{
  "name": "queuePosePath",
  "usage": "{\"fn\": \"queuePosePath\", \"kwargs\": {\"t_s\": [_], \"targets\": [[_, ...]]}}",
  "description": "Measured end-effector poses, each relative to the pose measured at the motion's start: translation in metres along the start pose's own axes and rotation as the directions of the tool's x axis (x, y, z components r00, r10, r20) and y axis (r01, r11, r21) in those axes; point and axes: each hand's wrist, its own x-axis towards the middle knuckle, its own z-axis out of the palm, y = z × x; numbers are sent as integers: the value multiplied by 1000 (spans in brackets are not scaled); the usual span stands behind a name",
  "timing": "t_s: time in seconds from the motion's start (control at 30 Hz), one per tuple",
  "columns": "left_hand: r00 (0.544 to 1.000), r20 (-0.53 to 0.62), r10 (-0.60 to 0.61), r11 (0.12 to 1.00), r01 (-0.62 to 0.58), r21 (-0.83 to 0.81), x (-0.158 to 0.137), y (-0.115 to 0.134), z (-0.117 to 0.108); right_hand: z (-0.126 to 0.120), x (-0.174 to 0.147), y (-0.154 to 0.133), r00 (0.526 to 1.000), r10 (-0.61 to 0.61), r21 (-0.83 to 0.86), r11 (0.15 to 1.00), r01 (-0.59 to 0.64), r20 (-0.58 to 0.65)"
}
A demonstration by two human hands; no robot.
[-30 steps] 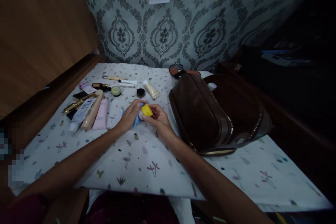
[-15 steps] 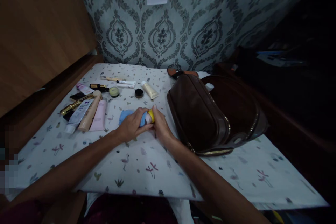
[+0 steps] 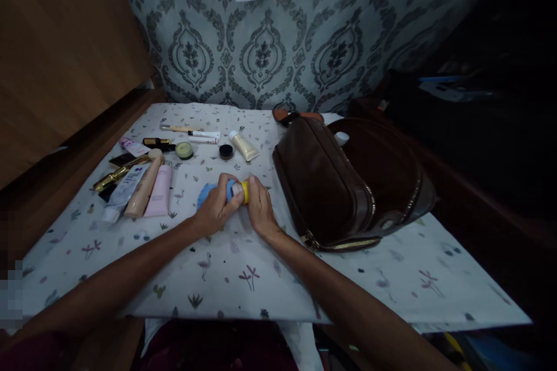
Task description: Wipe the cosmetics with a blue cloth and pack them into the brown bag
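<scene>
Tablecloth (image 3: 226, 301) is leaving room toward its edge at six o'clock, a brown bag (image 3: 322, 179) bounding three. Mid-table, a small container (image 3: 237, 189) is stretching lengthwise nine-to-three, yellow end (image 3: 245, 192) pointing to three, left hand (image 3: 215, 207) gripping it with blue cloth (image 3: 205, 193), right hand (image 3: 261, 206) gripping that end.

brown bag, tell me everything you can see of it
The bag is dark brown, smooth and leather-like, with gold-toned zips. It sits on the printed cloth, to the right of the right hand, which does not touch it. It looks unzipped, a white item showing in the opening. A tan piece shows behind it; whether attached, I cannot tell.
</scene>
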Motion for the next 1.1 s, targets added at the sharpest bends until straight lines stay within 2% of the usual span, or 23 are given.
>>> {"fn": "queuePosePath", "kwargs": {"t_s": [0.2, 0.4, 0.53, 0.67, 0.8, 0.87, 0.97, 1.1], "targets": [[999, -22, -45, 994, 43, -102, 0, 1, 2, -3, -1, -12, 999, -19, 71, 997, 17, 27], [999, -17, -28, 996, 26, -90, 1, 2, 0, -4, -2, -15, 1000, 24, 131, 991, -25, 11], [1000, 2, 16, 1000, -16, -18, 0, 0, -1, -5, 3, -12, 999, 47, 151, 987, -47, 4], [992, 34, 123, 983, -126, 135, -1, -6, -2, -7, 8, -9, 997, 73, 195, 978, -78, 36], [977, 54, 207, 957, -214, 199, -1, -13, -2, -7, 9, -9, 988, 133, 236, 961, -147, 74], [966, 67, 249, 942, -258, 215, 0, -16, -4, -6, 8, -9, 972, 223, 302, 924, -236, 80], [944, 123, 306, 896, -329, 297, 4, -19, -8, -7, 9, -10, 917, 380, 441, 806, -394, 125], [932, 273, 240, 791, -351, 501, 9, -22, -19, -11, 17, -11, 825, 530, 604, 597, -529, 198]]}}
